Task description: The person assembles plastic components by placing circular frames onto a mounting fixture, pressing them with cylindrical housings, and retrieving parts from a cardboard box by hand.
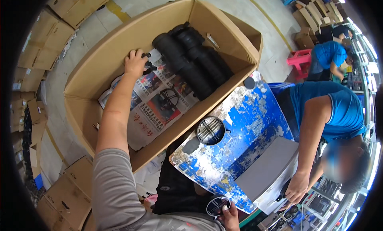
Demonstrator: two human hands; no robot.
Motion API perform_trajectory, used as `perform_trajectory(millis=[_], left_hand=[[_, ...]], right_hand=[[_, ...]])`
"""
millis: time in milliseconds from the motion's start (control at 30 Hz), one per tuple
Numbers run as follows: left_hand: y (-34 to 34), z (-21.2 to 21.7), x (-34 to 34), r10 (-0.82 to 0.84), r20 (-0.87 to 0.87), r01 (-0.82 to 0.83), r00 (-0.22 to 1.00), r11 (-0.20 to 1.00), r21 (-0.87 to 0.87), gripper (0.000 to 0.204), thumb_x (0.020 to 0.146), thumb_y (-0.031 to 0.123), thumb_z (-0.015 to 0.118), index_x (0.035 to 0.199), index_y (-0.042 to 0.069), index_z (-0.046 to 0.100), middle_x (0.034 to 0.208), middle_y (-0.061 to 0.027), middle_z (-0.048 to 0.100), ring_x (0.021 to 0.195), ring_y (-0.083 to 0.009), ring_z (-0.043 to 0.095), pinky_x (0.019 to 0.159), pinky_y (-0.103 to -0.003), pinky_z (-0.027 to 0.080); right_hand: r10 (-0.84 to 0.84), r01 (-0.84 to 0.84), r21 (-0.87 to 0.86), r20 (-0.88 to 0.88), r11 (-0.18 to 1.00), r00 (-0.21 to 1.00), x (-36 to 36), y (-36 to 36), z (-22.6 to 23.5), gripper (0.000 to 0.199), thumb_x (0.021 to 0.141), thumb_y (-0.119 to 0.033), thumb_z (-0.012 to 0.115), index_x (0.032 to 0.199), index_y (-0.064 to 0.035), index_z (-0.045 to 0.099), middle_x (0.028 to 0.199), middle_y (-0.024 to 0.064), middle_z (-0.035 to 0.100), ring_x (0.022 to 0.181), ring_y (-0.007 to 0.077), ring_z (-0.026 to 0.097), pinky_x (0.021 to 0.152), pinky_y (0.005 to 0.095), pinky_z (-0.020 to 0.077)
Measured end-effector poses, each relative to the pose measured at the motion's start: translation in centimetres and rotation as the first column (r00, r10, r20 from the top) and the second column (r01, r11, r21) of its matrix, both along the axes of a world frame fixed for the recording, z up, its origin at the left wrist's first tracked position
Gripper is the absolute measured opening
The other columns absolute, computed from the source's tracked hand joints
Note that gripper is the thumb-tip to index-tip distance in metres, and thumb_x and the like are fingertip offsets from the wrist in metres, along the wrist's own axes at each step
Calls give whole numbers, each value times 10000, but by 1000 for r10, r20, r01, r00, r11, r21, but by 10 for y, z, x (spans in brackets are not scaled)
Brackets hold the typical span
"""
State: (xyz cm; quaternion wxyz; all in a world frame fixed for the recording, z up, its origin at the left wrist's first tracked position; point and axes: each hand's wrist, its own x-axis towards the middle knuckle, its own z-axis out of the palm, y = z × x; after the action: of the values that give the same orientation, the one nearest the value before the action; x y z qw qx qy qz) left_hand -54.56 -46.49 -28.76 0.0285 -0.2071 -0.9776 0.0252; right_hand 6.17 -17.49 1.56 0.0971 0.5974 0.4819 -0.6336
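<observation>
A worn blue table (255, 123) bears a round black grille (210, 130) and a grey slab (266, 169).

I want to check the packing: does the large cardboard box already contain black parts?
Yes, a stack of black cylindrical parts lies inside the cardboard box on newspaper, beside the left hand.

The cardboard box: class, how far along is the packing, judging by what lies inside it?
Done: black cylindrical parts stacked at one end of the cardboard box. In hand: the left hand sets a small black part on the newspaper; the right hand holds a round grille. Left: most of the newspaper lies bare.
</observation>
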Motion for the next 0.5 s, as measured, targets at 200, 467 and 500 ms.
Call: perform_trajectory(millis=[200,467,500], left_hand=[[-17,19,11,38,80,-47,996,993,109,385,798,112,815,1165,158,707,1349,-119,536,1239,-402,545,977,-534,495],[131,278,149,-579,-398,696,711,504,511,533,843,15,734,1311,208,564,1061,-111,632,915,-359,650,737,-490,526],[149,289,177,-679,-382,728,627,334,599,600,844,8,720,1357,250,525,949,-89,642,881,-314,641,680,-445,506]], right_hand=[[97,-113,-92,-162,989,982,18,20,-32,246,1049,-133,616,1282,-85,554,891,24,634,703,86,578,555,213,456],[99,-106,-39,-155,994,983,30,-4,-14,281,1026,-111,662,1291,-93,570,920,-7,630,696,54,525,584,212,423],[102,-108,-26,-190,994,977,28,-9,-13,296,1021,-106,669,1299,-96,570,924,-12,629,696,50,519,587,211,419]])
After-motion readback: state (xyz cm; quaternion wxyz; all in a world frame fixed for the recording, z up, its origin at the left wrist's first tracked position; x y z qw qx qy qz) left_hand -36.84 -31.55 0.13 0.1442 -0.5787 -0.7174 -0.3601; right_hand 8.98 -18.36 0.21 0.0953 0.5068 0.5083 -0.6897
